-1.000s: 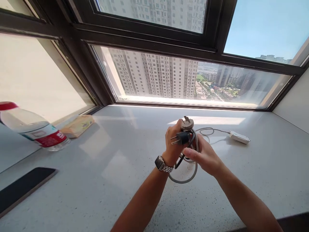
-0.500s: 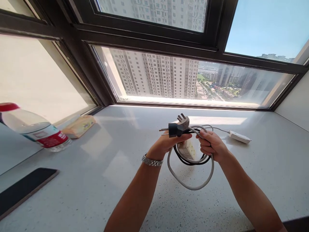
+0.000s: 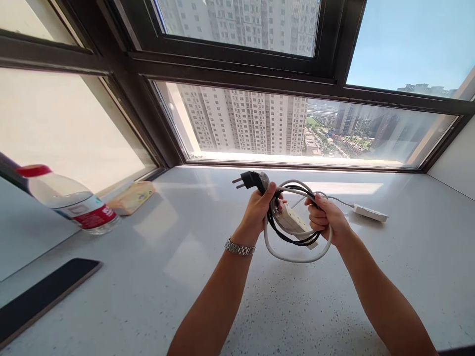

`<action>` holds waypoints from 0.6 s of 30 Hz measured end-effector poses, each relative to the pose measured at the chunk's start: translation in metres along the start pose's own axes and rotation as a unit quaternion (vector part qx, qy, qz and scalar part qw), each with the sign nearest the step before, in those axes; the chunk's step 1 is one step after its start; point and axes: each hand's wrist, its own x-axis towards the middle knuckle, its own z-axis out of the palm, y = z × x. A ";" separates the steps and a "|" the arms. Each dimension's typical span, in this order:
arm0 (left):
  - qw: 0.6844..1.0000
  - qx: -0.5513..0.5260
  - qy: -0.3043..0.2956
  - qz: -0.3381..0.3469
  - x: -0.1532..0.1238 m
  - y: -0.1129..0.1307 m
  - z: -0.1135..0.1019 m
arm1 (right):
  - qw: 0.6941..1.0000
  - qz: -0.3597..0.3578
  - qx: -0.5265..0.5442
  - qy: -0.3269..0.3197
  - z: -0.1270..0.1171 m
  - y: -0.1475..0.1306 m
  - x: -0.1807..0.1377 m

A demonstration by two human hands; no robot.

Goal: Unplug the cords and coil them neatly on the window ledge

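Left on the desk (image 3: 156,301): phone (image 3: 46,296), bottle (image 3: 76,205) behind it, packet (image 3: 134,198) right of the bottle. Midway, cables (image 3: 297,243) before the power strip (image 3: 291,217); box (image 3: 370,213) right; window (image 3: 260,123) behind all.

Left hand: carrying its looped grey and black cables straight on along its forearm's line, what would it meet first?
The left hand would probably meet the dark brown window frame's lower bar, beyond the white speckled countertop; depth is unclear.

Two hands (image 3: 256,211) (image 3: 331,220), one bottle (image 3: 76,205)

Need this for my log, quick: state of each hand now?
Left hand: closed, holding coiled black and gray cords near the black two-pin plug.
Right hand: closed, holding the same cords.
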 end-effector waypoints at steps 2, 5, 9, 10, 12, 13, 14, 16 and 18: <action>1.000 -0.008 0.008 -0.009 0.001 0.001 -0.003 | 0.999 0.017 -0.037 -0.009 0.001 -0.002 -0.003; 1.000 0.002 0.003 -0.019 -0.002 0.007 -0.005 | 0.993 0.038 -0.104 -0.039 0.000 -0.009 -0.008; 0.992 0.067 -0.092 -0.058 -0.009 0.011 -0.001 | 0.976 0.054 -0.189 -0.093 -0.006 -0.021 -0.013; 0.988 0.074 -0.115 -0.070 -0.011 0.010 0.001 | 0.970 0.053 -0.210 -0.106 -0.008 -0.024 -0.014; 0.980 0.085 -0.153 -0.097 -0.014 0.009 0.006 | 0.957 0.040 -0.259 -0.124 -0.011 -0.029 -0.018; 0.974 0.094 -0.171 -0.112 -0.016 0.008 0.007 | 0.948 0.029 -0.290 -0.128 -0.011 -0.032 -0.021; 0.968 0.105 -0.190 -0.127 -0.018 0.008 0.009 | 0.937 0.016 -0.324 -0.130 -0.010 -0.034 -0.024; 0.948 0.130 -0.242 -0.163 -0.021 0.008 0.012 | 0.908 -0.011 -0.397 -0.134 -0.005 -0.038 -0.030; 0.924 0.162 -0.304 -0.168 -0.023 0.008 0.015 | 0.873 -0.047 -0.462 -0.146 0.002 -0.040 -0.037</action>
